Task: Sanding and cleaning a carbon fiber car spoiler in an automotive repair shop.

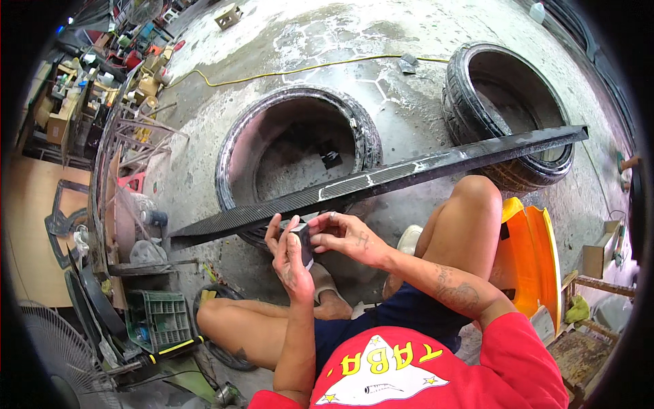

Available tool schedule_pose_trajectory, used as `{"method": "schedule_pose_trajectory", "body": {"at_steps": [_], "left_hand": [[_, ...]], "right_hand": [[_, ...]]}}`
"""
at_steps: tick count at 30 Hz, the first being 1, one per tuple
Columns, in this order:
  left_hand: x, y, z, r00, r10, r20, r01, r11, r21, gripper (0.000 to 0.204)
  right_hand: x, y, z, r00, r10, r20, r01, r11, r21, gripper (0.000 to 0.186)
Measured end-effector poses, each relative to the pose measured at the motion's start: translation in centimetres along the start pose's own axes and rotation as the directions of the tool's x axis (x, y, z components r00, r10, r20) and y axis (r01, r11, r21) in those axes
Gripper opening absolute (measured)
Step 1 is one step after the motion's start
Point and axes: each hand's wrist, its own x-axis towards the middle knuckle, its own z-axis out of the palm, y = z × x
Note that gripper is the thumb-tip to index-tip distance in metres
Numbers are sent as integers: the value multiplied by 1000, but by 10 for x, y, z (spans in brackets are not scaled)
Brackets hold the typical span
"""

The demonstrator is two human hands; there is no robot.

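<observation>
My left hand (291, 262) grips a small dark block (303, 240) with a pale grey top, its fingers and thumb around the sides. What the block is made of I cannot make out. From the right, my right hand (351, 240) pinches at the same block, fingers bent and a ring on one. Just beyond both hands lies a long black panel (402, 172) with a ribbed or woven-looking surface and whitish marks. It slants up to the right, across a near tyre (368, 123) and a farther tyre (455, 95).
A yellow cable (259, 78) crosses the concrete floor behind the tyres. An orange curved panel (528, 255) stands by my right leg. On the left are a green crate (160, 319), a fan (58, 347) and a cluttered workbench (68, 116). A dark scrap (407, 64) lies farther back.
</observation>
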Motion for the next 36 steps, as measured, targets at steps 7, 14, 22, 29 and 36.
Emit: {"method": "schedule_pose_trajectory", "body": {"at_steps": [7, 14, 22, 29, 36], "left_hand": [[-5, -25, -11, 947, -300, 115, 320, 847, -424, 69], [8, -22, -17, 827, -458, 326, 560, 724, -403, 37], [68, -6, -1, 924, 53, 379, -151, 960, 235, 44], [149, -77, -1, 668, 222, 710, -578, 756, 308, 40], [140, -77, 7, 619, 135, 774, -532, 796, 287, 41]], "right_hand": [[8, 14, -10, 999, 10, 49, -3, 989, -148, 66], [6, 5, -18, 1000, -25, 2, 25, 971, -239, 67], [-24, -170, -85, 888, -386, 250, 344, 196, -918, 54], [-58, -197, -283, 957, -108, -268, -270, -3, -963, 92], [-65, -157, -347, 986, 2, -167, -154, -367, -917, 69]]}}
